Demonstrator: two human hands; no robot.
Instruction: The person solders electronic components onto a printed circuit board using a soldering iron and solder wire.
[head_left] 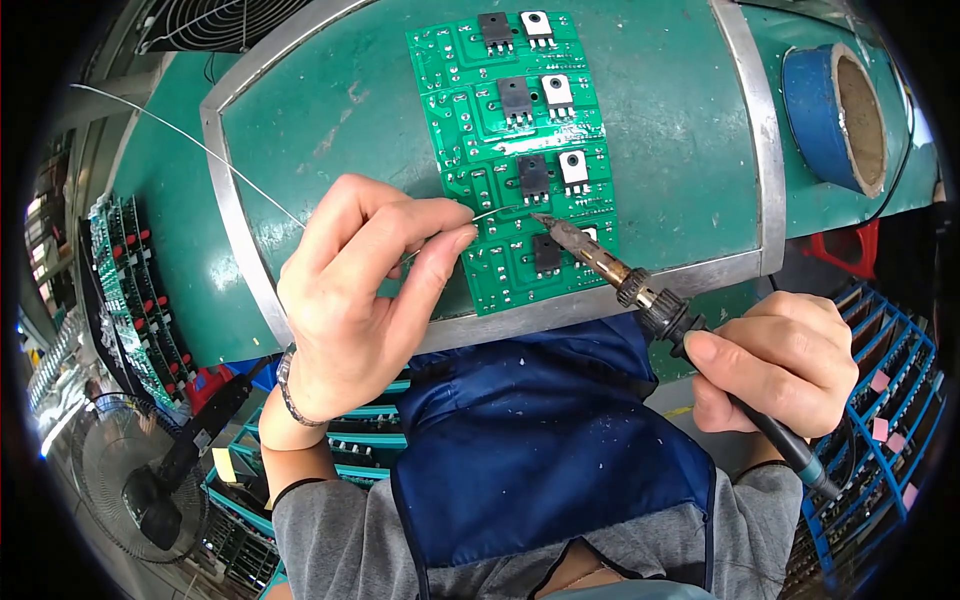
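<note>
A green circuit board panel (pixel 515 140) lies on the green work mat, carrying black and white three-legged components in pairs. My left hand (pixel 375 265) pinches a thin solder wire (pixel 250 183) between thumb and forefinger; its short end reaches over the board, and its long tail runs off to the upper left. In my right hand (pixel 775 365) is a soldering iron (pixel 655 305), gripped by its dark handle. The iron's tip points up and left, just below the legs of the third black component (pixel 533 177), close to the wire's end. Whether tip and wire touch, I cannot tell.
A metal strip (pixel 745 120) frames the mat. On the right rests a blue tape-like roll (pixel 835 118). Racks of boards stand at the left (pixel 140 300) and lower right (pixel 870 400). A fan (pixel 145 480) is at lower left, and a dark fan grille (pixel 215 22) at upper left.
</note>
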